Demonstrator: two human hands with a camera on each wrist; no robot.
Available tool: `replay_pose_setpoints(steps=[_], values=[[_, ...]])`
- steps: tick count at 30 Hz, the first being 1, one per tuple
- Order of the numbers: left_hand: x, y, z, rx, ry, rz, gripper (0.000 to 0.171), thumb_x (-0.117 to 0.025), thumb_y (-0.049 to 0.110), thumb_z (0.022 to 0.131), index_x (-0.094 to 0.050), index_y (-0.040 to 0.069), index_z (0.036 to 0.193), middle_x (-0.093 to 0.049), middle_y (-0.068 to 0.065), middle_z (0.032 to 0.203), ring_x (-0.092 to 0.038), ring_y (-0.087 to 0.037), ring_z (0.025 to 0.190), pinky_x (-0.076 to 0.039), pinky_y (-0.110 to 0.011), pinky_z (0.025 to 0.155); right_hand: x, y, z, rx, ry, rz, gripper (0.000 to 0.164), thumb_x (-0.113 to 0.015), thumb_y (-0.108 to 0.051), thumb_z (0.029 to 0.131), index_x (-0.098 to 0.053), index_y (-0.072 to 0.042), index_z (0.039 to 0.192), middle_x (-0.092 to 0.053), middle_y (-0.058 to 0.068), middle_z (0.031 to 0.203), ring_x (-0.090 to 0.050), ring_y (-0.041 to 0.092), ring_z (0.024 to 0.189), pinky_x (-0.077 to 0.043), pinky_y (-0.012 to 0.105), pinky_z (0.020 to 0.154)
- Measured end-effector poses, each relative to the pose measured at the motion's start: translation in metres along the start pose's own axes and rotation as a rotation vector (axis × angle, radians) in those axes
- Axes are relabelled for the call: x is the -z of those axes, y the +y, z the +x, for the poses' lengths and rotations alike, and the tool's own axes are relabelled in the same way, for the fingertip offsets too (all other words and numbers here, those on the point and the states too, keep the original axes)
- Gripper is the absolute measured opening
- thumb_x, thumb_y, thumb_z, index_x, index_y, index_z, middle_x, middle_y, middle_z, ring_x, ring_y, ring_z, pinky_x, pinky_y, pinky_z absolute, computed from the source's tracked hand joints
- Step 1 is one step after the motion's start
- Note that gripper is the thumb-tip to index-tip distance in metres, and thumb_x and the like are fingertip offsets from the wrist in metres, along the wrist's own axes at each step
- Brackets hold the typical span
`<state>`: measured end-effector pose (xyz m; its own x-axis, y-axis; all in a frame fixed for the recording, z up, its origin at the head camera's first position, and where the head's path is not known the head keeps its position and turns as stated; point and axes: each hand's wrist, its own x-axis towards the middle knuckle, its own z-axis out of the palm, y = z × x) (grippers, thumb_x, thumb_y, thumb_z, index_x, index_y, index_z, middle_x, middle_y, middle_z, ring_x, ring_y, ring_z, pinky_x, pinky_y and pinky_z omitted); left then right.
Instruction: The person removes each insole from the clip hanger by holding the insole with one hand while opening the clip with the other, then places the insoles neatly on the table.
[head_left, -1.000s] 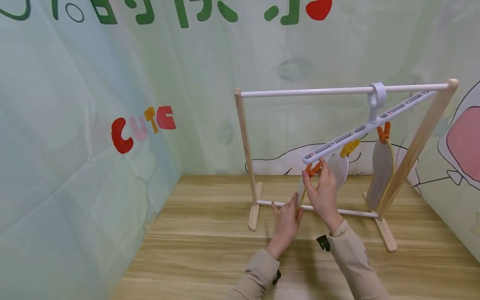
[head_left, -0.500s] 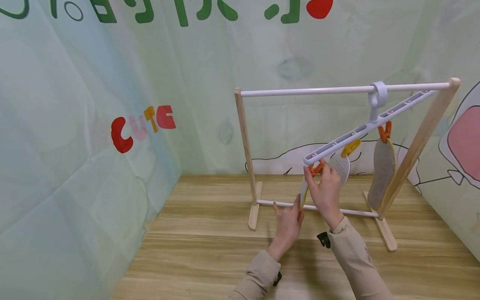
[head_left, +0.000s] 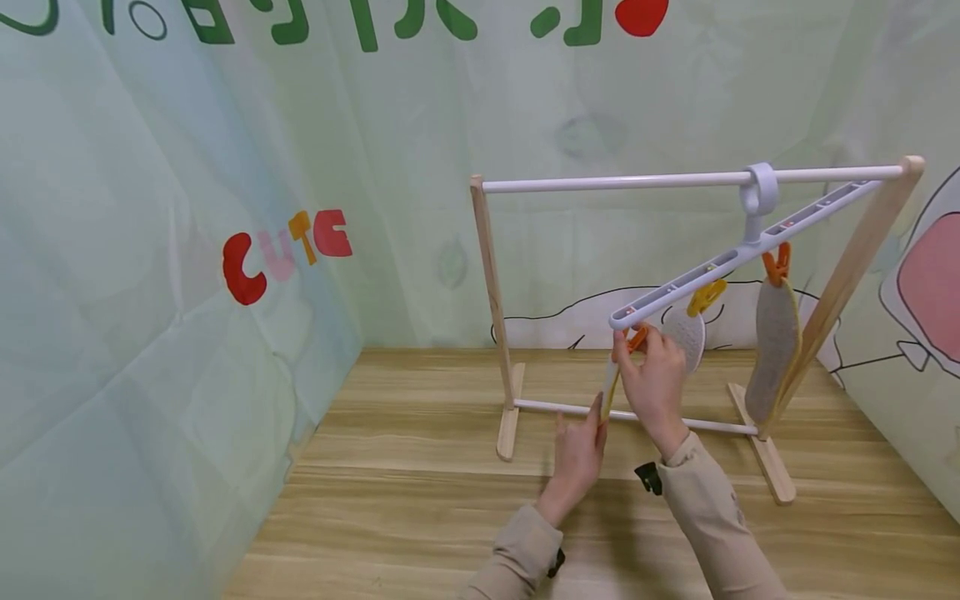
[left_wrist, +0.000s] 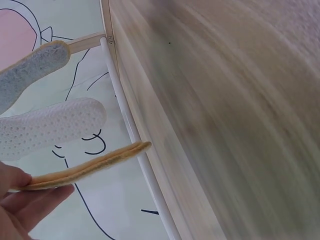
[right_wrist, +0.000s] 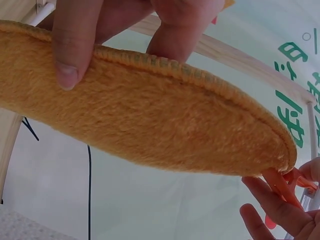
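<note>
A fuzzy orange-yellow insole (right_wrist: 150,115) hangs edge-on below the near end of the pale hanger bar (head_left: 675,287). My left hand (head_left: 577,454) pinches it partway down between thumb and fingers. At its top end, my right hand (head_left: 655,379) grips an orange clothespin (right_wrist: 281,187), which overlaps the insole's tip. Fingers cover part of that clothespin in the head view. Behind the right hand, a white dotted insole (left_wrist: 55,125) hangs from a yellow clothespin (head_left: 707,296). Farther right, a grey insole (head_left: 774,350) with a yellow edge hangs from another orange clothespin (head_left: 777,262).
The hanger's ring sits on the white top rail (head_left: 600,183) of a wooden-legged rack. A lower rail (head_left: 716,427) runs behind the hands. The rack's feet (head_left: 772,471) rest on a wood-grain table (head_left: 390,500), with a printed cloth backdrop (head_left: 405,250) behind.
The hanger bar has swung slightly rightward, its clipped insoles with it. Both hands have shifted slightly right, and the right fingers cover more of the orange clothespin. The left hand's raised finger has drawn in.
</note>
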<state>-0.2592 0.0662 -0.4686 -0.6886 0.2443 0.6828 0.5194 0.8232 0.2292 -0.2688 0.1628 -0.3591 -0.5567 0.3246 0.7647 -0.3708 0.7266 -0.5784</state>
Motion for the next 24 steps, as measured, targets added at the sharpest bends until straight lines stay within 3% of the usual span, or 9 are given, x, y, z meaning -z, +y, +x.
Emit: replay_pose_setpoints(steps=[24], values=[[-0.0019, 0.0004, -0.0039, 0.029, -0.049, -0.21, 0.038, -0.054, 0.006, 0.086, -0.049, 0.005, 0.124, -0.06, -0.003, 0.057, -0.062, -0.014, 0.057, -0.042, -0.048, 0.092, 0.0023, -0.0032, 0.0008, 0.04, -0.018, -0.026, 0.025, -0.061, -0.018, 0.083, -0.059, 0.006, 0.079, -0.063, 0.023, 0.072, -0.051, 0.036, 0.073, -0.033, 0.046, 0.07]])
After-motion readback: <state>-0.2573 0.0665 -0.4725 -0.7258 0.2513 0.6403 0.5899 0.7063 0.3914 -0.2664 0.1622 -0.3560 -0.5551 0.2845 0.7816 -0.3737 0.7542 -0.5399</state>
